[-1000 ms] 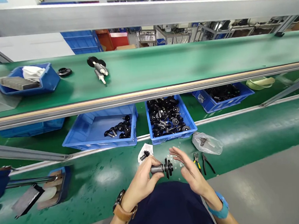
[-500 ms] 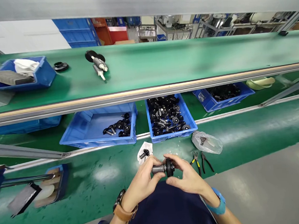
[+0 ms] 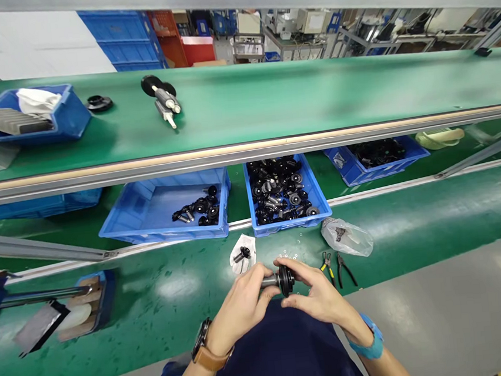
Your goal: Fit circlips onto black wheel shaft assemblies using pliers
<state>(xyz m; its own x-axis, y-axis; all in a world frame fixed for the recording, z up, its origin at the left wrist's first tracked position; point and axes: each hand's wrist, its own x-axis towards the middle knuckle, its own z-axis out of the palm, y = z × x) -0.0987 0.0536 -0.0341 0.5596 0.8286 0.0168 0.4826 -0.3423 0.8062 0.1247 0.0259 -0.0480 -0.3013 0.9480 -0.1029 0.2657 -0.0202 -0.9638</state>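
Observation:
Between my hands is a metal shaft with a black wheel-like end point(image 3: 286, 280), lying roughly level above the bench's front edge. My left hand point(image 3: 249, 294) is closed on the grey shaft, thumb below and fingers above. At the black end, my right hand point(image 3: 311, 288) curls round the rim with its thumb and fingers. Just beyond, a similar black-headed part point(image 3: 242, 254) rests on a white paper point(image 3: 247, 244). Small white rings point(image 3: 289, 256) are scattered on the green bench behind my hands. Yellow-handled pliers point(image 3: 328, 266) and black-handled pliers point(image 3: 343, 269) lie to the right.
A blue bin point(image 3: 148, 233) holds several black parts; a second blue bin point(image 3: 292, 225) is heaped with them. A clear plastic bag point(image 3: 348, 239) lies right of the bins. The raised shelf's edge point(image 3: 247, 153) crosses above. A press-like tool point(image 3: 43, 296) stands at left.
My left fingers have slid slightly right along the shaft, toward the black end. Both hands keep hold of the part. The view has tilted slightly.

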